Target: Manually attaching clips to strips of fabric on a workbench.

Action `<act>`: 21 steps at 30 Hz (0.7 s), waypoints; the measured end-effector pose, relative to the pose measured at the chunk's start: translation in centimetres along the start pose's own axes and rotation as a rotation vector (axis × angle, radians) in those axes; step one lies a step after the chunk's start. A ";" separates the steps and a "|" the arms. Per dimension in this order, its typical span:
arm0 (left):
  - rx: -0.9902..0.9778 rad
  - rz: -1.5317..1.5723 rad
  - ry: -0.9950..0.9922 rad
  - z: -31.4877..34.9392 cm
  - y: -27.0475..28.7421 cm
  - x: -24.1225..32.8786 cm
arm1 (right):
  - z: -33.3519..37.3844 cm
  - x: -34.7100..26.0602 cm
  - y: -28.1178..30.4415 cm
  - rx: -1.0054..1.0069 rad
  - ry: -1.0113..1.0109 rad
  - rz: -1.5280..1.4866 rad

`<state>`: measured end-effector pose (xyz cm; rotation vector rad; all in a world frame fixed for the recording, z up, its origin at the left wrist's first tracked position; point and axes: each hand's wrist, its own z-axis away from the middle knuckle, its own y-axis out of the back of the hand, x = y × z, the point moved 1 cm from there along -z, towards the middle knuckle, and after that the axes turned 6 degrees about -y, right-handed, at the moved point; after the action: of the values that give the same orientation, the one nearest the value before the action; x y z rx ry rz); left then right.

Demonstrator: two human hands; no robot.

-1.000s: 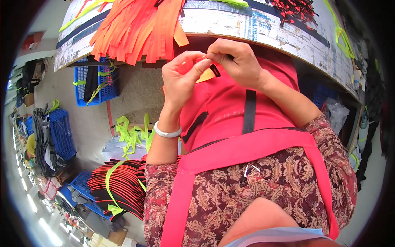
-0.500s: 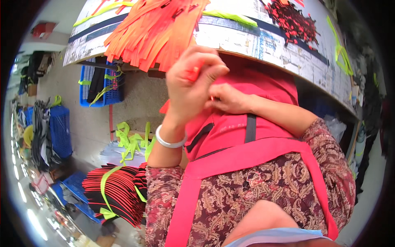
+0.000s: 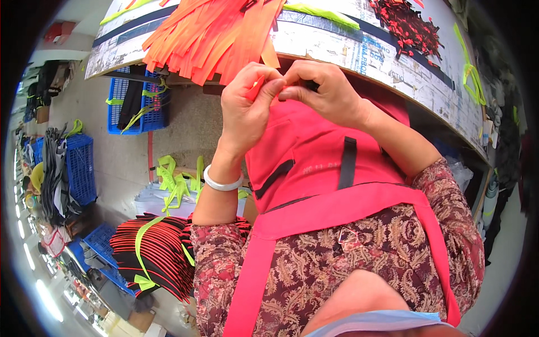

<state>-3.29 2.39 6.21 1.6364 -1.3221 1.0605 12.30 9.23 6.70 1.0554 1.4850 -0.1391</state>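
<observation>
My left hand (image 3: 247, 104) is raised in front of the table edge, closed around a bright orange strip (image 3: 255, 88) that shows between its fingers. Close beside it, fingertips meeting, is my right hand (image 3: 331, 92) in a pinch. What it grips is hidden, though something small and dark shows inside its curled fingers. Just beyond the hands, a bundle of orange strips (image 3: 210, 39) hangs over the table edge. A pile of small black and red pieces (image 3: 409, 28) lies farther right on the table.
The worn white table (image 3: 320, 45) has black and neon-yellow bands across it. A blue crate (image 3: 138, 106) stands beneath its left end. To my left sit a stack of black and red pieces (image 3: 151, 255) tied with a yellow band and a pale container (image 3: 147, 203) with yellow strips.
My right hand has risen from my apron to meet my left hand's fingertips. My left hand has shifted slightly, still holding the orange strip.
</observation>
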 end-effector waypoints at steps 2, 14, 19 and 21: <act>0.033 0.014 0.007 -0.3 0.0 0.0 | 0.1 0.0 0.4 0.051 -0.084 -0.135; -0.117 -0.155 -0.197 -0.2 -2.2 1.4 | 3.2 3.9 -6.0 0.000 0.018 -0.295; 0.153 0.095 0.167 0.5 3.4 3.0 | -6.8 3.1 0.6 0.090 -0.642 -0.319; 0.082 0.160 0.268 0.2 2.2 2.6 | -11.0 6.8 3.6 0.176 -0.573 -0.312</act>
<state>-5.08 0.97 8.74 1.4049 -1.2583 1.3942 7.81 21.77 5.45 0.8186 1.1106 -0.7430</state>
